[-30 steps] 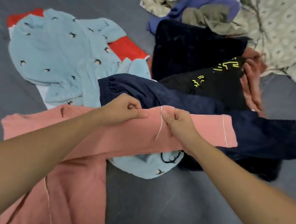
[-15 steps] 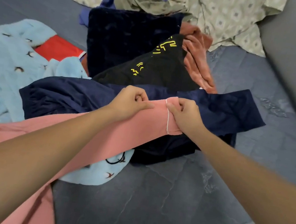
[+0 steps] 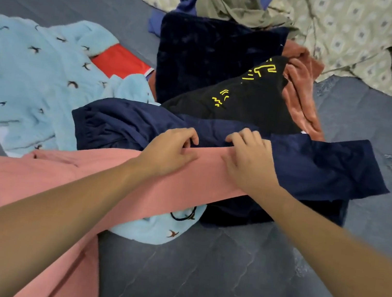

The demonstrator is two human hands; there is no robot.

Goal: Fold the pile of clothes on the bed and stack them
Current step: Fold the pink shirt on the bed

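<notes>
Both the left hand (image 3: 170, 148) and right hand (image 3: 251, 161) pinch the pink garment's (image 3: 78, 181) sleeve with curled fingers, across the navy trousers (image 3: 314, 166) mid-bed; next, I'd judge, fold it inward.

Single head-worn wide-angle view, looking forward and steeply down, close over both forearms, onto clothes (image 3: 200, 77) on the bed (image 3: 208, 277).

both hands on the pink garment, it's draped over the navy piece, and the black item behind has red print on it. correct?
Not quite: the print on the black item is yellow, not red, as the head view shows. The rest holds: the left hand and right hand are on the pink garment, which is draped over the navy piece.
</notes>
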